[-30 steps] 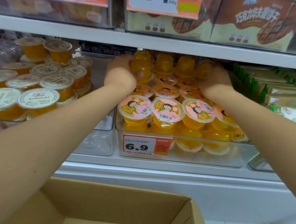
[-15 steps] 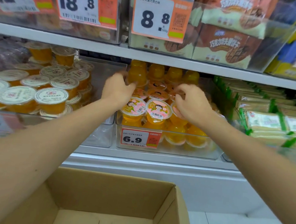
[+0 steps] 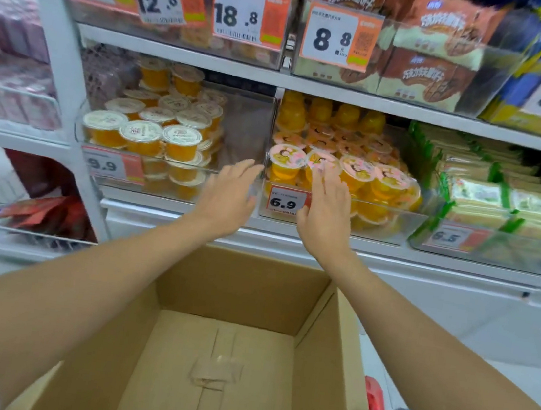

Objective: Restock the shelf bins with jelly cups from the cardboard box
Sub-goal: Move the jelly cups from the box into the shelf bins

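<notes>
Orange jelly cups with pink lids [image 3: 356, 169] fill a clear shelf bin [image 3: 394, 221] marked 6.9. My left hand [image 3: 227, 195] hovers with straight fingers just left of that bin's front corner and holds nothing. My right hand [image 3: 327, 209] is also flat and holds nothing, in front of the bin's price tag, fingertips near the front cups. Below my forearms stands the cardboard box [image 3: 326, 319]; no cups show on its visible floor. A second bin [image 3: 249, 123] to the left holds white-lidded jelly cups [image 3: 141, 132].
Green and white packets [image 3: 490, 196] fill the bin to the right. Biscuit packs [image 3: 430, 53] and price tags line the shelf above. A wire rack [image 3: 17, 233] with red packets stands at the lower left. A red object [image 3: 372, 397] lies beside the box.
Both hands have pulled back out of the 6.9 bin toward me and now hover flat in front of it. The view has drawn back and tilted down, showing more of the box.
</notes>
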Demonstrator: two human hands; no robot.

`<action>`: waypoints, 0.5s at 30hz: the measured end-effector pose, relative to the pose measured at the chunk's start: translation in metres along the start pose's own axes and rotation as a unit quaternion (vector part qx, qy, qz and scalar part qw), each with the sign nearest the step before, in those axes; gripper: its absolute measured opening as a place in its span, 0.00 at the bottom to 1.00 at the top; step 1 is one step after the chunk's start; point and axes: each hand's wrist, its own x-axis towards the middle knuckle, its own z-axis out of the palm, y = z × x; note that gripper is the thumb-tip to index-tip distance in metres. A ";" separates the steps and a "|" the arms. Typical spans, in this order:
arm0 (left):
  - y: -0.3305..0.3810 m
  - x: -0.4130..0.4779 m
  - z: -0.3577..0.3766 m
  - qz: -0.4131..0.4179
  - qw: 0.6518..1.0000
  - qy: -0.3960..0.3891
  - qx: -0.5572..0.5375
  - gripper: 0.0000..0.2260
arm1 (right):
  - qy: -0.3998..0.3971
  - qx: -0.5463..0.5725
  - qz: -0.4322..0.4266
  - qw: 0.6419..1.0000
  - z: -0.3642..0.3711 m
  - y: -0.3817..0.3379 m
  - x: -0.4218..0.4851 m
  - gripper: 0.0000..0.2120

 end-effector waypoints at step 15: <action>0.019 -0.002 0.004 0.006 0.999 0.039 0.008 0.22 | -0.010 0.059 -0.047 0.997 0.000 0.000 -0.036 0.22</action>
